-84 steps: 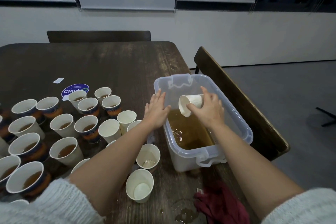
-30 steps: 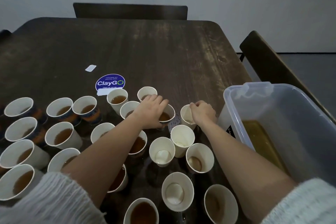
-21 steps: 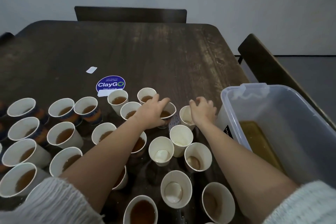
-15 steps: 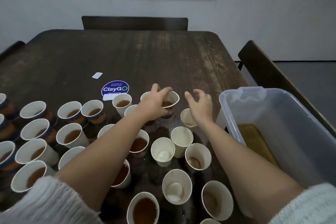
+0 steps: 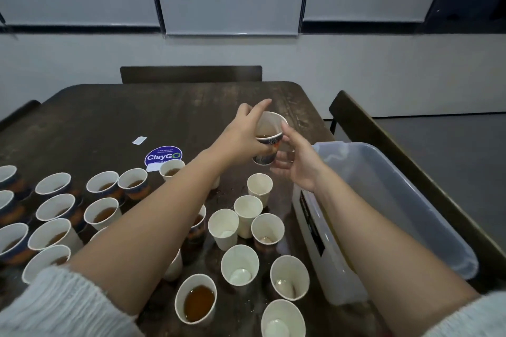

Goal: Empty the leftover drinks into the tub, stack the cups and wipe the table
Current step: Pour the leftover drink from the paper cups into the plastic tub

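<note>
My left hand (image 5: 241, 137) grips a patterned paper cup (image 5: 269, 134) with brown drink in it, lifted above the dark wooden table (image 5: 153, 115). My right hand (image 5: 299, 164) is open beside and just under that cup, fingers spread and touching its right side. The clear plastic tub (image 5: 388, 200) with brown liquid stands at the table's right edge, right of both hands. Several emptied white cups (image 5: 247, 215) stand below the hands. Several cups with drink (image 5: 102, 213) crowd the left side.
A purple round sticker (image 5: 163, 156) and a small white label (image 5: 139, 140) lie on the table. A full cup (image 5: 195, 299) stands near the front. Dark chairs stand behind the table (image 5: 191, 74) and at the right (image 5: 383, 142).
My left hand has picked a patterned cup out of the group and raised it up and to the right. My right hand let go of a white cup and rose beside the lifted one.
</note>
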Demonstrator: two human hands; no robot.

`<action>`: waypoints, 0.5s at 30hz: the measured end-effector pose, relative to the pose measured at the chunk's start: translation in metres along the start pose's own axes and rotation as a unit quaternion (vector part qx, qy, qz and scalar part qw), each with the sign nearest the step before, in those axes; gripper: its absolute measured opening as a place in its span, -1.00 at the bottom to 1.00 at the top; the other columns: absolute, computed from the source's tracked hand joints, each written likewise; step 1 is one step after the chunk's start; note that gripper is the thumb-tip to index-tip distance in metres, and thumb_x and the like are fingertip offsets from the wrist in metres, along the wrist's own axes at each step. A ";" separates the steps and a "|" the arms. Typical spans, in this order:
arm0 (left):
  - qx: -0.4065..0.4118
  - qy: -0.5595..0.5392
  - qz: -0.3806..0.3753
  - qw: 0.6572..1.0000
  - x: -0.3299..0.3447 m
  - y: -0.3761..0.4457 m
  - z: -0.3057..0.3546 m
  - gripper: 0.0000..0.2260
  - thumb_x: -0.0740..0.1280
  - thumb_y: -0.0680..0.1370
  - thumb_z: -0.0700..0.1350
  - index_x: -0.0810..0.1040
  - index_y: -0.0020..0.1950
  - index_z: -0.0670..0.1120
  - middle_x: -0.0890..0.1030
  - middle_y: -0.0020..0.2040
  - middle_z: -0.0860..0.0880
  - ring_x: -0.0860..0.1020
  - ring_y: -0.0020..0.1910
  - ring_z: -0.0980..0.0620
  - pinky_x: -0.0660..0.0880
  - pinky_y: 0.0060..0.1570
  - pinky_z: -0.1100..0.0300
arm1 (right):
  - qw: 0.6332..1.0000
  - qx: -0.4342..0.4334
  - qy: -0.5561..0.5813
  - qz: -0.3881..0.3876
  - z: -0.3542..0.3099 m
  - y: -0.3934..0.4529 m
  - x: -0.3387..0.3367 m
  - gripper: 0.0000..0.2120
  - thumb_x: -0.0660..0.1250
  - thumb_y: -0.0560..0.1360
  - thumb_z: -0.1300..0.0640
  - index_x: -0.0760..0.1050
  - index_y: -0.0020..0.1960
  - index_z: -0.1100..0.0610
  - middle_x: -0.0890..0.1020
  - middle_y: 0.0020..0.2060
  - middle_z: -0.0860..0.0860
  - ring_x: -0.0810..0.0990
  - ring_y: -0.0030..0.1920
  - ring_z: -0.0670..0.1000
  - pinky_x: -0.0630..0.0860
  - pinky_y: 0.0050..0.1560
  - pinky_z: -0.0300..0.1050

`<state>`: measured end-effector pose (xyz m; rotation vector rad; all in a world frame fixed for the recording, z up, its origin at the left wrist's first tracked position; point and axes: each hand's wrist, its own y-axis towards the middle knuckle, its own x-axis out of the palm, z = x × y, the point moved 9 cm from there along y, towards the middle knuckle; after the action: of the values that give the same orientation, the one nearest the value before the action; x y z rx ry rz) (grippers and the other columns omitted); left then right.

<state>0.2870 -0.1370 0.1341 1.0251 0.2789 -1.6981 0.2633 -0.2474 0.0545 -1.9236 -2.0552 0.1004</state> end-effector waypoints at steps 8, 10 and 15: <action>0.047 -0.054 -0.024 0.997 0.051 -0.007 0.076 -0.07 0.54 0.39 -0.08 0.01 0.57 0.08 0.28 0.32 -0.07 0.43 0.20 -0.01 0.40 0.12 0.25 | 0.996 0.003 0.062 0.069 -0.002 -0.057 -0.077 -0.62 0.31 0.50 -0.12 0.45 0.25 0.03 0.55 0.16 0.23 0.56 0.17 0.20 0.50 0.24 0.03; 0.040 -0.065 -0.037 0.996 0.070 -0.009 0.086 -0.05 0.55 0.39 -0.06 -0.03 0.57 0.08 0.26 0.38 -0.09 0.40 0.28 -0.03 0.41 0.16 0.22 | 0.994 -0.001 0.067 0.089 0.002 -0.068 -0.097 -0.57 0.33 0.50 -0.10 0.43 0.30 0.05 0.54 0.16 0.22 0.55 0.18 0.19 0.51 0.21 0.01; -0.036 -0.095 -0.096 0.990 0.123 -0.020 0.079 -0.03 0.54 0.39 -0.05 -0.08 0.57 0.04 0.14 0.51 -0.10 0.24 0.46 -0.11 0.30 0.41 -0.04 | 0.990 -0.008 0.060 0.130 0.016 -0.092 -0.140 -0.65 0.31 0.54 -0.05 0.40 0.27 0.04 0.52 0.12 0.17 0.53 0.20 0.15 0.48 0.30 0.07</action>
<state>0.2248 -0.2611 0.0848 0.7975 0.3192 -1.9305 0.1765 -0.3908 0.0379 -2.1430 -1.7274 0.0279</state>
